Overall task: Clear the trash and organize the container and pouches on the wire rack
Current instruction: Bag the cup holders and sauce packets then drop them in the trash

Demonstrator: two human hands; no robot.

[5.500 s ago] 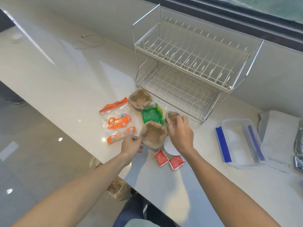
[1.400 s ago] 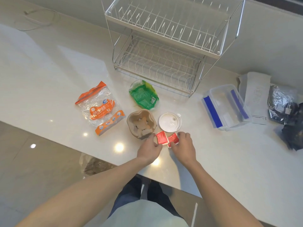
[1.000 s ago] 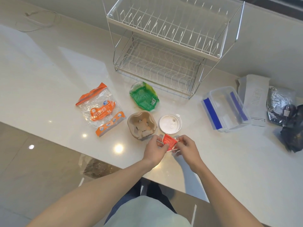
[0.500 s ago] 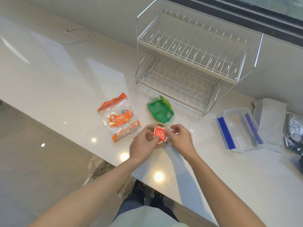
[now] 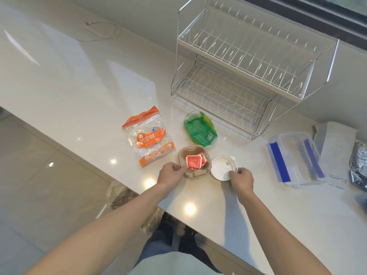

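Note:
Two red sauce packets (image 5: 195, 162) lie inside a brown pulp cup carrier (image 5: 204, 151) near the counter's front edge. My left hand (image 5: 171, 174) pinches the carrier's near-left rim, fingertips beside a packet corner. My right hand (image 5: 241, 178) pinches the near-right edge of a white round lid (image 5: 221, 168) lying flat next to the carrier. A green pouch (image 5: 199, 129) and an orange-and-clear pouch (image 5: 150, 138) lie flat behind them. The two-tier wire rack (image 5: 238, 56) stands bare at the back. A clear container (image 5: 294, 157) with blue clips sits to the right.
Folded papers (image 5: 337, 147) and a crinkled foil bag (image 5: 359, 165) lie at the far right. A thin cable (image 5: 97, 30) loops at the back left of the white counter (image 5: 79, 86). A plastic trash bag (image 5: 123, 195) hangs below the counter's front edge by my legs.
The red packets left my hands and now lie in the carrier. My right hand moved right onto the white lid; my left hand dropped to the carrier's rim.

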